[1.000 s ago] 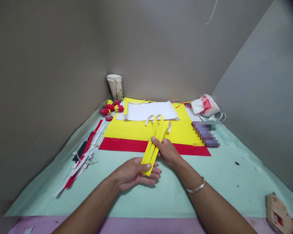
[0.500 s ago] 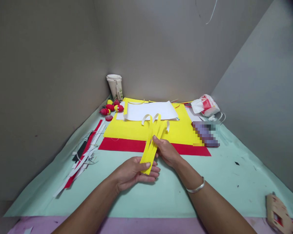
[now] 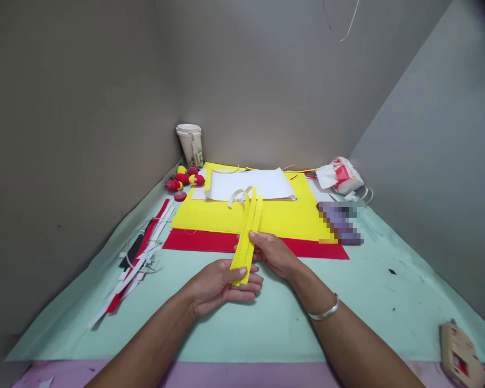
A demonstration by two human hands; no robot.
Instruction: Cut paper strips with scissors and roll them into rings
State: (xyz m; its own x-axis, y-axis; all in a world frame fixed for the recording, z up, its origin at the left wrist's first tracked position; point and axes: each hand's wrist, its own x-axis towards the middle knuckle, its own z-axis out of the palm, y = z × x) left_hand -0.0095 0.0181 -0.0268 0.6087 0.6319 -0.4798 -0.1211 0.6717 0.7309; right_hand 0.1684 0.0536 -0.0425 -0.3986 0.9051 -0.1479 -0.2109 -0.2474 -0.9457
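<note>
Several yellow corrugated paper strips (image 3: 246, 237) are bunched in my hands, with their far ends curling over to show white undersides. My left hand (image 3: 228, 285) pinches the near ends between thumb and fingers, palm turned up. Higher along the bundle, my right hand (image 3: 272, 250) is closed on the strips with its thumb on top. Beneath and beyond the strips lie a yellow sheet (image 3: 210, 213), a red sheet (image 3: 204, 240) and a white sheet (image 3: 250, 183).
Red and yellow rolled paper pieces (image 3: 181, 178) lie near a white cup (image 3: 189, 144). Cut strips (image 3: 139, 258) are piled left. A tissue pack (image 3: 343, 175), a blurred purple object (image 3: 339, 222) and a beige tool (image 3: 461, 353) are on the right.
The fanned strips have been drawn together into a narrower bundle, their curled tips shifting left. My right hand has moved slightly down and left along them.
</note>
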